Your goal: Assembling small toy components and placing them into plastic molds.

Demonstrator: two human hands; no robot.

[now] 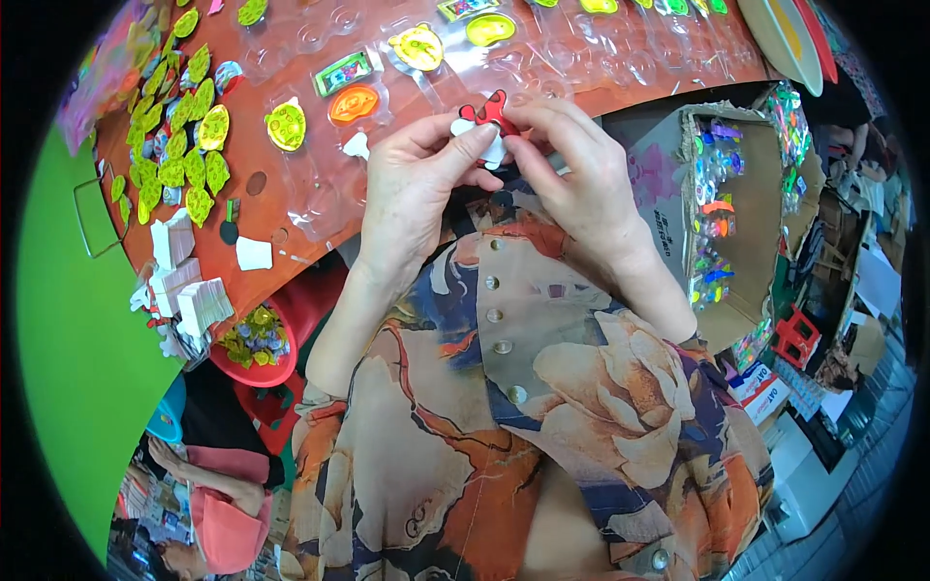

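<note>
I see left hand (407, 189) and right hand (578, 160) pinching red piece (495, 105) against white piece (494, 153), twelve o'clock; yellow-green pieces (172, 172), ten o'clock.

I'm seeing an orange-red table (247, 126) across the far side, bright green surface (63, 320) sweeping left, 1 red stool (797, 337) right, blue-grey floor (886, 445) beyond!

Trays (325, 198) spread across the table (247, 150), shells (175, 172) piled left of them. Cards (203, 302) stand at its left edge, a basin (242, 372) near them. Right of the right hand (583, 165), packs (717, 223) sit in a box (752, 281)
</note>
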